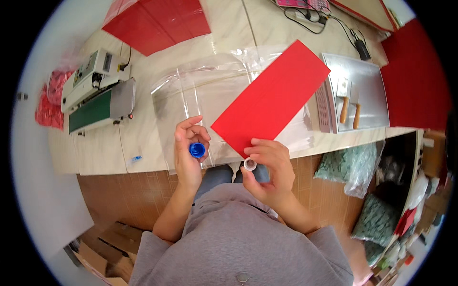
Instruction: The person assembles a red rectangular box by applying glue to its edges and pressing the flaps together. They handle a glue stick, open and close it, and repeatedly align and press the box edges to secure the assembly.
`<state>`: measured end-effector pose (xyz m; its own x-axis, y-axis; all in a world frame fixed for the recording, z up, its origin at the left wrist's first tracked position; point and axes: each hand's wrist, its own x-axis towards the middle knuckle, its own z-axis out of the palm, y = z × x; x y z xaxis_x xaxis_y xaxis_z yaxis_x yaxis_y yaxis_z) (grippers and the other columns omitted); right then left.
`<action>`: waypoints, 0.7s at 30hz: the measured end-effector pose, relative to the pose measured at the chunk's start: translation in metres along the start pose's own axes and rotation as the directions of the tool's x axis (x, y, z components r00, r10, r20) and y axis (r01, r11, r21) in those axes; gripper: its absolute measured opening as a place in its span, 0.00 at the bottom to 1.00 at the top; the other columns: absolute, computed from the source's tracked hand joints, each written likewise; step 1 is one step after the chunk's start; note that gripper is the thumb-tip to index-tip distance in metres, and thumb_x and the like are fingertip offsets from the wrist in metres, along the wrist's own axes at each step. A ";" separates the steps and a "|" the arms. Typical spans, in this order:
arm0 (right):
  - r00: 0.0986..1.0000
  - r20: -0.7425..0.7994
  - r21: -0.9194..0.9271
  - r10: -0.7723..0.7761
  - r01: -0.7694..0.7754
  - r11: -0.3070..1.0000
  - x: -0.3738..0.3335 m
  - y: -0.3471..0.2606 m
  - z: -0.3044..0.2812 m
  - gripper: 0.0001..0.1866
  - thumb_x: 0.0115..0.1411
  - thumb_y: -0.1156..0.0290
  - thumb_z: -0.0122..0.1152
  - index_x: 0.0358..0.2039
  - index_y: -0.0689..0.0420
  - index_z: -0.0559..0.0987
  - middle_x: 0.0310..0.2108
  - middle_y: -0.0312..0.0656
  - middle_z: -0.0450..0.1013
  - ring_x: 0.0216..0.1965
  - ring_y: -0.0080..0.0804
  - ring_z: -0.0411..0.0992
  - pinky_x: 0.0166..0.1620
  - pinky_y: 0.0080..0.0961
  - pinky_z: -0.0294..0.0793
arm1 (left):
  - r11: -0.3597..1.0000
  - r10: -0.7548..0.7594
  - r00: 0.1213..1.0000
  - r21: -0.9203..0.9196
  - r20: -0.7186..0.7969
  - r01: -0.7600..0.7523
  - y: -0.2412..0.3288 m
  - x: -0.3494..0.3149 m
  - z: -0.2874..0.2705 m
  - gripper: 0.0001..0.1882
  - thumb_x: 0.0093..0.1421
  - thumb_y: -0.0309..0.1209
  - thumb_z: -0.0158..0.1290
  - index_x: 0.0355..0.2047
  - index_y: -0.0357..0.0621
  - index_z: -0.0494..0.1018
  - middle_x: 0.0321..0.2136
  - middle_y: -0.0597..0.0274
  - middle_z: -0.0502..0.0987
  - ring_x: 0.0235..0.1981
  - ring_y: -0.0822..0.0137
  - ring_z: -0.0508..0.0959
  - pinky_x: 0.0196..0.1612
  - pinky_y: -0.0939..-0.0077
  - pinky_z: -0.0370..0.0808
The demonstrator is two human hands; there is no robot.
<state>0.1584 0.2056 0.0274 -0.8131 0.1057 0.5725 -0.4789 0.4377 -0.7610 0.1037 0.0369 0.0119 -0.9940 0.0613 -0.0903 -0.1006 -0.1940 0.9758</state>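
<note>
My left hand (190,143) is closed around a small round blue cap-like piece (197,150), its hollow opening facing up. In my right hand (272,167), thumb and fingers pinch a small white round piece (250,164) with a pale rim and a darker inside; its exact kind I cannot make out. The two hands are apart, just over the table's near edge. Beyond them a long red sheet or flat box (274,95) lies at a slant, its near corner close to my right fingers. Clear plastic film (174,109) is spread beneath it.
A sealing machine with a green belt (90,116) stands at left, near a small blue-and-white packet (136,158). Two wooden-handled scrapers (350,112) lie on a metal plate (374,95) at right. A red box (160,24) stands at the back. Bagged green material (338,164) sits below the table.
</note>
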 end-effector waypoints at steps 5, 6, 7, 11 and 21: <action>0.982 0.190 0.135 -0.019 -0.007 0.991 -0.001 -0.028 0.022 0.19 0.40 0.79 0.66 0.36 0.60 0.75 0.36 0.45 0.74 0.39 0.41 0.73 0.41 0.31 0.71 | 0.997 0.027 0.997 -0.081 0.069 -0.021 0.000 -0.024 -0.016 0.31 0.65 0.56 0.26 0.56 0.45 0.53 0.33 0.62 0.67 0.23 0.78 0.62 0.20 0.88 0.58; 0.975 0.220 0.160 -0.032 -0.004 0.987 0.000 -0.033 0.031 0.18 0.40 0.78 0.66 0.35 0.60 0.76 0.36 0.44 0.73 0.38 0.41 0.73 0.39 0.31 0.71 | 0.996 0.037 0.998 -0.083 0.043 -0.034 0.000 -0.029 -0.021 0.31 0.65 0.56 0.26 0.56 0.45 0.54 0.33 0.62 0.67 0.23 0.77 0.62 0.21 0.87 0.59; 0.964 0.259 0.202 -0.052 -0.002 0.979 0.001 -0.035 0.039 0.20 0.40 0.78 0.66 0.38 0.60 0.76 0.38 0.45 0.73 0.36 0.41 0.72 0.38 0.30 0.71 | 0.996 0.047 0.999 -0.082 0.019 -0.045 0.003 -0.035 -0.025 0.31 0.65 0.56 0.26 0.56 0.44 0.54 0.33 0.62 0.67 0.23 0.77 0.63 0.21 0.87 0.59; 0.949 0.313 0.180 -0.028 -0.030 0.983 -0.005 -0.041 0.071 0.19 0.42 0.79 0.65 0.38 0.60 0.76 0.37 0.45 0.72 0.36 0.41 0.72 0.37 0.29 0.71 | 0.974 0.037 0.999 -0.224 -0.017 -0.040 0.007 -0.051 -0.047 0.28 0.66 0.53 0.28 0.55 0.45 0.55 0.33 0.63 0.67 0.25 0.77 0.64 0.24 0.85 0.61; 0.779 0.496 0.210 0.383 -0.536 0.818 -0.040 -0.076 0.184 0.13 0.51 0.82 0.60 0.38 0.62 0.72 0.35 0.40 0.72 0.37 0.24 0.70 0.42 0.20 0.69 | 0.963 0.021 0.800 0.228 -0.599 0.146 -0.092 -0.067 -0.257 0.15 0.61 0.33 0.50 0.47 0.42 0.67 0.33 0.67 0.68 0.32 0.74 0.67 0.37 0.81 0.66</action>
<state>0.1671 0.0038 0.0064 -0.9812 -0.1930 0.0025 -0.0250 0.1139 -0.9932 0.1685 -0.2009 -0.1231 -0.8231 -0.5415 -0.1710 -0.2320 0.0457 0.9717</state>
